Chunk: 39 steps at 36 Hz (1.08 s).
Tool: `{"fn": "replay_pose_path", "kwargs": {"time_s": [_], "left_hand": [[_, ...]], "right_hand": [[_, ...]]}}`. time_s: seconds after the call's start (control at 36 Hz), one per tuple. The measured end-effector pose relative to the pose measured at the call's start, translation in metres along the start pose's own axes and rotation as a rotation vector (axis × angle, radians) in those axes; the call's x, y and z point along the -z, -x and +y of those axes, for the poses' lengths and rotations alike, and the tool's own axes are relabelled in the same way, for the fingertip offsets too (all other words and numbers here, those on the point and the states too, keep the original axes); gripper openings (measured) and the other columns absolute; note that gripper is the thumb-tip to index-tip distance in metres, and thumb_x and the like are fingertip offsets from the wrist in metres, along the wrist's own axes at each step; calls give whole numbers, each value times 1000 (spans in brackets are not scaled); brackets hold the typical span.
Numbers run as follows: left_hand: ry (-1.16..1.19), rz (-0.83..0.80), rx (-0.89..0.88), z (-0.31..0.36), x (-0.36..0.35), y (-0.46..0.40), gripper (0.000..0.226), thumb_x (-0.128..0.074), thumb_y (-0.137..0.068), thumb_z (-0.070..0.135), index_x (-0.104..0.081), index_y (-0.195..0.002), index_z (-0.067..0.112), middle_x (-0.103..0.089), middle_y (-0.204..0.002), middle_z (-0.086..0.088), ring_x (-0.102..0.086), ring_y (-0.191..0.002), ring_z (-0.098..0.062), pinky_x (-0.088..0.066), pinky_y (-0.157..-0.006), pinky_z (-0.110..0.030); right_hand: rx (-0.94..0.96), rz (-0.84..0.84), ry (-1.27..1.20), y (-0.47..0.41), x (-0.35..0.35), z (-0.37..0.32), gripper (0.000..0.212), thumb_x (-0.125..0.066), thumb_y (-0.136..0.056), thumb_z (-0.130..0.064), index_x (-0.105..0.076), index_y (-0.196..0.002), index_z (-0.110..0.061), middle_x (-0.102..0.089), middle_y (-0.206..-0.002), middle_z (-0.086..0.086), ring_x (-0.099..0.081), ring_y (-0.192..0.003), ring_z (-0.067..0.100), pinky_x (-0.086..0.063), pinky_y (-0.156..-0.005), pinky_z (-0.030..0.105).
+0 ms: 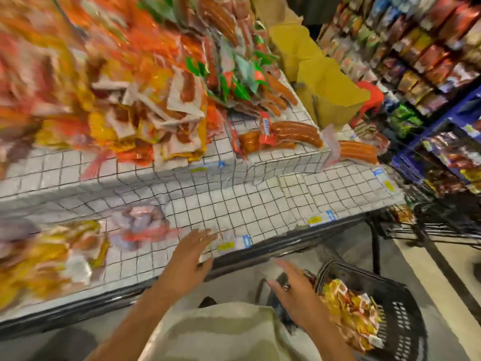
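Stock display, left to right.

1. Packs [52, 259], near left: yellow and orange, heavily blurred, lying on the lower step of the surface [260, 207], which is covered in a white sheet with a black grid.
2. Pile [117, 74], far left: orange, yellow and white packs heaped on the upper step, blurred.
3. Pink pack [140, 225]: on the lower step, just right of the near-left packs.
4. Left hand [191, 259]: palm down over the near edge of the surface, fingers straight and spread, holding nothing. Whether it touches the sheet cannot be told.
5. Label [229, 246]: yellow and blue price tag on the near edge, just right of the left fingertips.
6. Sausages [296, 131]: brown-orange links in clear wrap with a red band, on the right end of the upper step. A further wrapped pair [358, 152] lies at the right corner.
7. Right hand [294, 285]: below the surface edge, palm down, fingers straight and apart, empty. A ring [286, 287] sits on one finger. It is just left of the basket.
8. Box [325, 82]: yellow cardboard, flaps open, beyond the far right corner.
9. Basket [400, 306]: black plastic, near right, holding yellow and orange packets [348, 316].
10. Stool [372, 97]: red, right of the box.
11. Shelves [429, 48]: far right, full of mixed snack bags.
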State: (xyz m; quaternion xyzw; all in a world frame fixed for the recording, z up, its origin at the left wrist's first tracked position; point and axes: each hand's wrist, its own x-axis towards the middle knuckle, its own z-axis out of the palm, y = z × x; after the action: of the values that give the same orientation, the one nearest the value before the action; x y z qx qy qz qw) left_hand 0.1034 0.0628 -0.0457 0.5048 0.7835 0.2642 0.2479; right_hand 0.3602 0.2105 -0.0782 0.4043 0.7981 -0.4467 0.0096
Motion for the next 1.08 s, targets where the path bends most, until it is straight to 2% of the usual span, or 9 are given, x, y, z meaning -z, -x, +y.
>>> {"fn": "replay_pose_path", "kwargs": {"time_s": [0.17, 0.28, 0.33, 0.39, 0.47, 0.56, 0.69, 0.92, 1.08], "left_hand": [[6, 59, 113, -48, 32, 39, 49, -56, -92, 24, -56, -139, 12, -44, -151, -7, -30, -145, -28, -14, -119, -38], [45, 126, 206, -69, 39, 63, 51, -55, -92, 26, -54, -142, 16, -42, -152, -4, -30, -144, -23, -19, -118, -35], [72, 129, 285, -78, 38, 75, 52, -61, -95, 22, -49, -145, 17, -37, -156, -3, -26, -148, -24, -16, -121, -32], [94, 157, 332, -85, 37, 84, 53, -66, -94, 16, -50, -145, 15, -39, -155, -5, -29, -148, -28, -20, -123, -37], [96, 218, 380, -85, 40, 93, 48, -61, -93, 23, -55, -140, 17, -48, -147, -4, -38, -142, -28, -29, -119, -40], [81, 278, 442, -85, 43, 101, 46, -61, -93, 20, -55, -139, 18, -49, -145, -1, -38, -140, -26, -28, -118, -36], [81, 376, 518, -83, 48, 120, 48, -62, -95, 16, -53, -141, 23, -40, -146, 10, -33, -141, -16, -26, -117, -29], [116, 540, 665, -87, 52, 153, 52, -61, -96, 17, -44, -139, 38, -33, -150, 24, -31, -141, -7, -25, -120, -32], [161, 604, 767, -104, 51, 171, 50, -61, -97, 19, -45, -143, 33, -40, -153, 6, -32, -145, -15, -30, -120, -38]], "right_hand": [[-5, -92, 20, -10, -35, -32, 42, -66, -94, -43, -55, -135, -43, -59, -83, -20, -58, -71, 2, -43, -65, 9], [34, -78, -26, -17, -40, -50, 40, -73, -92, -33, -62, -129, -40, -61, -85, -23, -58, -75, -9, -46, -75, 10], [45, -98, -41, -24, -41, -57, 39, -74, -92, -29, -63, -127, -40, -63, -106, -26, -56, -90, -16, -45, -88, 14], [56, -150, -48, -34, -43, -69, 39, -73, -93, -27, -62, -128, -39, -60, -127, -27, -56, -114, -11, -45, -102, 21], [124, -198, -83, -53, -49, -86, 39, -72, -92, -13, -64, -127, -29, -64, -131, -16, -60, -123, 6, -46, -110, 29], [218, -318, -33, -77, -58, -106, 40, -71, -94, -12, -60, -127, -33, -63, -132, -15, -59, -125, 5, -38, -109, 14], [365, -452, 17, -126, -79, -137, 48, -68, -97, -18, -52, -133, -44, -59, -132, -25, -53, -122, -10, -46, -107, 24], [516, -608, 32, -172, -127, -190, 57, -73, -93, -28, -47, -137, -52, -66, -120, -25, -63, -109, -2, -55, -81, 23], [542, -559, 17, -173, -162, -215, 41, -77, -89, -33, -58, -124, -42, -67, -117, -19, -66, -100, 0, -57, -80, 24]]}}
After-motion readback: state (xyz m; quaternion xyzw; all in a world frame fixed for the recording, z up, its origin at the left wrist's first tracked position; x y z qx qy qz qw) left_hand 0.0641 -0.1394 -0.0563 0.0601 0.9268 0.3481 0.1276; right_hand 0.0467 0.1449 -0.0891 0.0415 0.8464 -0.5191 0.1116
